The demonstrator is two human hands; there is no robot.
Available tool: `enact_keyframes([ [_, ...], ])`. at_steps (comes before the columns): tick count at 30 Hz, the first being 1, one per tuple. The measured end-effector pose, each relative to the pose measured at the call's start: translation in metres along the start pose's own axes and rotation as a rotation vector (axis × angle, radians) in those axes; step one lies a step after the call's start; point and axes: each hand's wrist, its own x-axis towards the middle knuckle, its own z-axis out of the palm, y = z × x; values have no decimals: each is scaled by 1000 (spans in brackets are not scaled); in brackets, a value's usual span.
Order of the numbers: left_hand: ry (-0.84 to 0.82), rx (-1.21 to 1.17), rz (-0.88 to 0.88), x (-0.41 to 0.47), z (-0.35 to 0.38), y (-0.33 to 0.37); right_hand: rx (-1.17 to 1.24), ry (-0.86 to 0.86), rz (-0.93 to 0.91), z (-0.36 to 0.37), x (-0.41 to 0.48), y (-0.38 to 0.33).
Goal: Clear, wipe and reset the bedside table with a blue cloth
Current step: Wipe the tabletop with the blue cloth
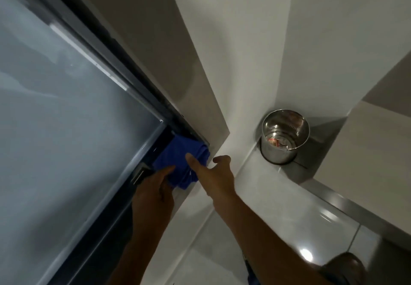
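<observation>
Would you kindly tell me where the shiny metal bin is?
The shiny metal bin stands on the floor in the white wall corner, right of both hands.

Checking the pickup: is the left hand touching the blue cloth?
Touching. The head view shows the left hand with its fingers pressed onto the blue cloth.

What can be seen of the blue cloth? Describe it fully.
The blue cloth is a bright blue, soft-looking fabric, bunched and folded into thick rolls. It sits at the bottom corner of the dark door frame, beside the frosted glass panel, low near the pale tiled floor. The left hand presses its lower edge; the right hand has fingers spread, the index fingertip on the cloth.
</observation>
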Motion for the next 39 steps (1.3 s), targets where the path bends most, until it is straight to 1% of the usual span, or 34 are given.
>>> enact_keyframes([
  [2, -23, -11, 4, -3, 5, -5, 105, 20, 50, 13, 10, 1],
  [3, -32, -29, -18, -3, 8, -6, 117, 37, 55, 17, 15, 3],
  [5, -44, -71, -96, -4, 12, -5, 81, 61, 19, 23, 23, 7],
  [7, -21, -63, -142, -1, 13, -1, 67, 37, -46, 22, 25, 6],
  [8, 29, -46, -99, 0, 12, 1, 90, 18, -83, 17, 24, 4],
  [10, 150, -6, 41, 4, 10, 4, 149, -26, -115, -1, 20, 1],
  [11, 183, -7, 70, 6, 10, 7, 185, -56, -114, -14, 17, 1],
  [12, 178, -53, 68, 7, 11, 14, 225, -93, -109, -30, 14, 3],
  [13, 126, -134, 17, 8, 16, 25, 268, -134, -109, -48, 11, 8],
  [15, -64, -312, -118, 4, 34, 57, 339, -198, -127, -88, 3, 22],
  [16, -157, -376, -154, 1, 45, 72, 355, -196, -136, -107, 0, 29],
  [17, -218, -426, -157, -4, 58, 87, 357, -166, -141, -128, -4, 38],
  [19, -278, -480, -154, -14, 84, 115, 323, -69, -154, -166, -8, 56],
  [22, -371, -482, -126, -31, 120, 154, 263, 60, -144, -215, -14, 89],
  [26, -670, -476, -32, -65, 188, 209, 350, 289, -114, -294, -23, 131],
  [28, -809, -432, 31, -80, 225, 232, 257, 391, -132, -336, -21, 156],
  [30, -924, -374, 41, -97, 264, 254, 91, 474, -126, -371, -17, 183],
  [32, -1006, -322, 31, -110, 300, 275, -54, 533, -72, -400, -8, 205],
  [33, -1052, -312, 55, -123, 329, 294, -119, 568, -25, -426, -3, 220],
  [35, -1091, -257, 98, -133, 364, 312, -222, 569, 27, -452, 9, 233],
  [37, -1116, -238, 145, -142, 391, 331, -267, 591, 51, -476, 21, 238],
  [39, -1143, -230, 141, -147, 414, 345, -300, 596, 41, -496, 34, 244],
])
